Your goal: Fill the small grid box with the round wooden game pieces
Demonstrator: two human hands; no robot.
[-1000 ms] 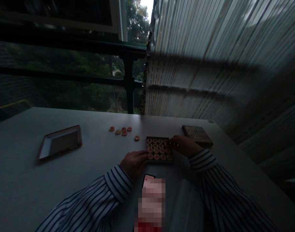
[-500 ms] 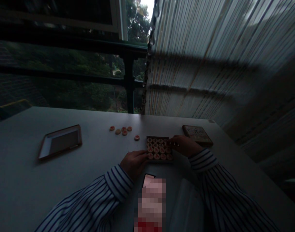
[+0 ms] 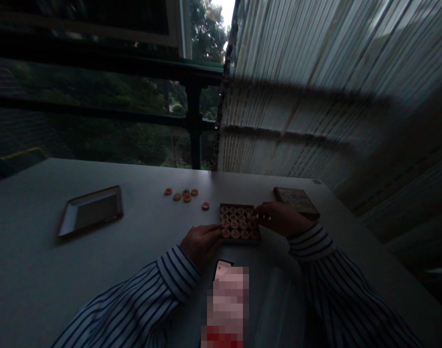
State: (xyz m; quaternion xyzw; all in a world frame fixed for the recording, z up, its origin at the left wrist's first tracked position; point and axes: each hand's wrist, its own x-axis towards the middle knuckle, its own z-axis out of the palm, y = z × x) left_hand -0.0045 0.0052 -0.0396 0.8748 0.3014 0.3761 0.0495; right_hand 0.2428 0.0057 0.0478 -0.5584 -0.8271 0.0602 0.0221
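A small, dark, shallow box (image 3: 240,242) on the white table holds rows of round xiangqi pieces (image 3: 234,224) with red and dark characters. My left hand (image 3: 201,244) grips the near left side of this box, fingertips at its edge and the thumb hidden. Over the far right corner reaches my right hand (image 3: 278,217), its fingers bent and apart. Its index fingertip touches or hovers over a piece there; I cannot tell which. Outside the box, a single piece (image 3: 205,206) lies just to its left, and several loose pieces (image 3: 186,198) lie farther left.
An open box lid or tray (image 3: 90,212) lies at the far left. Behind my right hand is a flat patterned box (image 3: 296,200). A phone (image 3: 224,268), partly blurred out, lies in front of me. The striped curtain (image 3: 278,106) and window railing (image 3: 195,145) border the table's back.
My right hand has shifted slightly right, away from the pieces in the corner. The left hand and the loose pieces stay in place.
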